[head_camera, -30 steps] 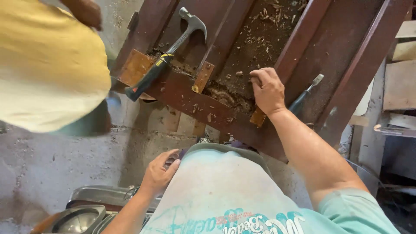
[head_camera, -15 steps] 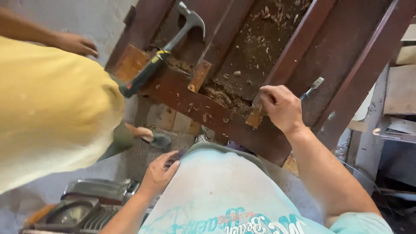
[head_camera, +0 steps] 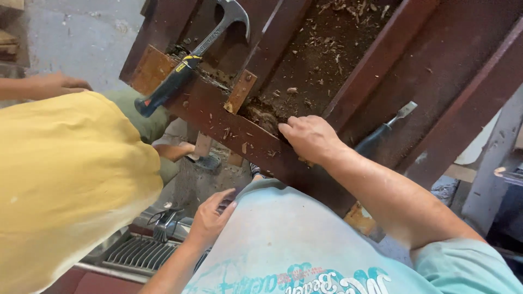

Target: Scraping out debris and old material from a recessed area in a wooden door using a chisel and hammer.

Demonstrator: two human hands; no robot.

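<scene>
Since the earlier frame, the yellow-shirted co-worker [head_camera: 65, 185] has leaned further in and the right hand [head_camera: 310, 139] has slid left along the frame.

Grey concrete floor [head_camera: 81, 38] lies under a dark red wooden frame [head_camera: 245, 139], littered with chips. A hammer [head_camera: 190, 57] rests on it, head up-right, handle down-left. Palm down on the rail, the right hand's grip grasps nothing. The left hand [head_camera: 210, 220] pinches the shirt hem [head_camera: 245, 198], beside a chisel [head_camera: 381, 133].
</scene>
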